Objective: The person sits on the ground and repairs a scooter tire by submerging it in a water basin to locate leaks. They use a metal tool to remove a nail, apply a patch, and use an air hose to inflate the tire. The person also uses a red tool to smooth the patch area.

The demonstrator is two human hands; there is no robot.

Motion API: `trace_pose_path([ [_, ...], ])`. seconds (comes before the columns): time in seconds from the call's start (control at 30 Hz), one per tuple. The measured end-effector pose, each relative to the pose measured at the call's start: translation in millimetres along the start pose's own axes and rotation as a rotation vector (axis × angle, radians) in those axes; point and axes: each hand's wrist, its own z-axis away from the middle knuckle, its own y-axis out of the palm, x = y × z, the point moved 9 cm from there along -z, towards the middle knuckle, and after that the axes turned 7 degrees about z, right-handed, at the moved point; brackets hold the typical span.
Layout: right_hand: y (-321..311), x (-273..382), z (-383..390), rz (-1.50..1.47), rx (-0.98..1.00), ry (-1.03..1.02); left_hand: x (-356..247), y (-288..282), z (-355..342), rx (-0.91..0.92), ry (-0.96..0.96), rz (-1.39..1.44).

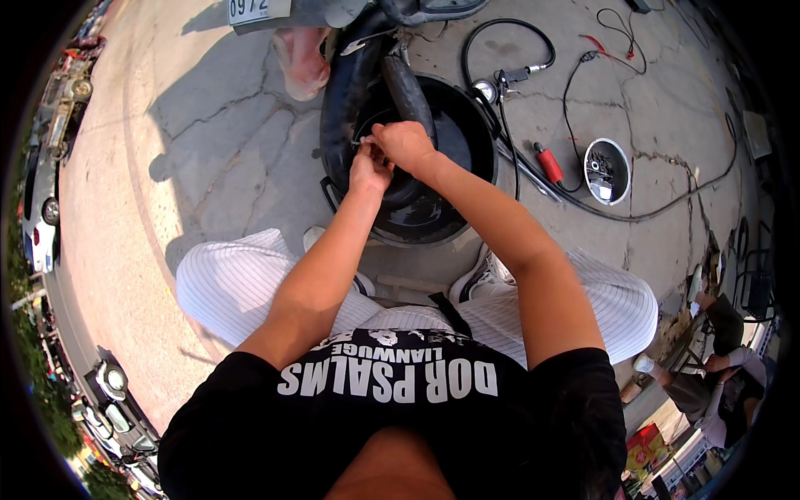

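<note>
My left hand (pixel 371 169) and my right hand (pixel 406 147) meet over a black tub (pixel 481 171), fingers closed together at a small pale piece too tiny to name. Their fingertips are right beside a black rubber inner tube (pixel 340 117), which hangs down over the tub's left side. A second length of black tube (pixel 407 93) slopes into the tub, right of the first. Dark, shiny liquid seems to lie in the bottom of the tub. My hands hide part of the tube and what exactly each one grips.
Above the tub stands a vehicle's rear with a licence plate (pixel 260 10). On the right lie an air hose with a gauge (pixel 485 90), a red-handled tool (pixel 547 163) and a metal bowl (pixel 607 172) of small parts. A person (pixel 721 375) sits at the far right. Parked vehicles line the left.
</note>
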Motion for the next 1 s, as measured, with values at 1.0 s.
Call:
trace_pose_path([
  [1.0, 14, -27, -1, -0.638, 0.052, 0.409, 5, -2, -5, 0.06, -0.027, 0.072],
])
